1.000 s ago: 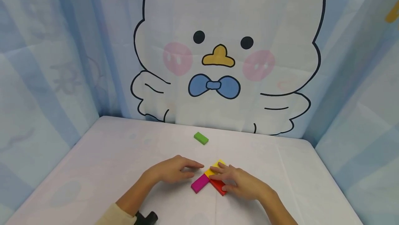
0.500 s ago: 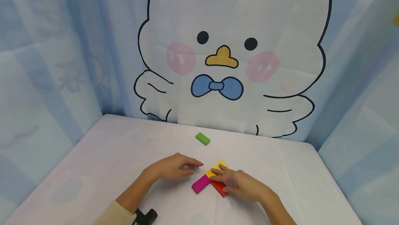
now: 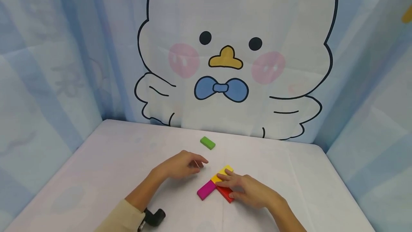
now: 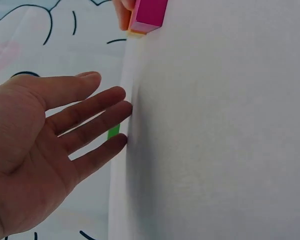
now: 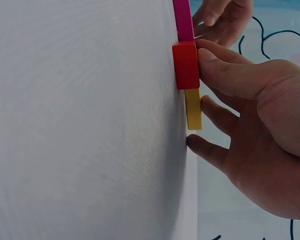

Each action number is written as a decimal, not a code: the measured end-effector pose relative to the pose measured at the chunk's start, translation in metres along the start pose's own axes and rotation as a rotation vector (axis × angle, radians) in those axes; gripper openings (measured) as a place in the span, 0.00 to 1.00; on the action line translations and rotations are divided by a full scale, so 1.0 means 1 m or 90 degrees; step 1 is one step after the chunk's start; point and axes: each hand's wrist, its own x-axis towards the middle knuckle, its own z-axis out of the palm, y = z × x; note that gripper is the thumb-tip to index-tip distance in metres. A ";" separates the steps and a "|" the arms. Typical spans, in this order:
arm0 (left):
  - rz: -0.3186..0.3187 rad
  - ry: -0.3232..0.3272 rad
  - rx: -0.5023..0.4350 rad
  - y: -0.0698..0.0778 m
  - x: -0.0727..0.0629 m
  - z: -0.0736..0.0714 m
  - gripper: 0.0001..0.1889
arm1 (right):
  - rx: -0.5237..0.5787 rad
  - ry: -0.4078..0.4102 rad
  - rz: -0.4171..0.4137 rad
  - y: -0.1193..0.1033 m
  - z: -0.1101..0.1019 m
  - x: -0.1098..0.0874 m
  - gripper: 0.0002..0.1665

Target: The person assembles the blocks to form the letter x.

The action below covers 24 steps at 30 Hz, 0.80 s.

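Observation:
Three rectangular blocks lie end to end and side on the table in the head view: a magenta block, a yellow block and a red block. My right hand rests over the yellow and red ones, its thumb at the red block and its fingertips on the yellow. In the right wrist view those fingers reach out fairly straight past the red block. My left hand holds nothing; its spread fingers hover left of the yellow block. Farther back lies a green block.
A white cloth-covered table carries the blocks. Behind it hangs a curtain printed with a cartoon chick, with blue-striped cloth at both sides. A black device is strapped at the left wrist.
My left hand has lifted away from the blocks and shifted slightly back toward the green block. The right hand and the blocks under it stay nearly the same.

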 end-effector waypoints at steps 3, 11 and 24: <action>-0.008 0.014 0.004 -0.001 0.008 -0.003 0.18 | 0.007 -0.002 0.007 0.000 0.000 0.000 0.35; -0.038 0.074 0.023 -0.008 0.032 -0.013 0.17 | 0.023 -0.004 0.010 0.001 0.000 0.000 0.34; -0.115 0.152 0.039 -0.021 0.069 -0.022 0.21 | 0.030 -0.013 0.025 -0.003 -0.002 0.001 0.34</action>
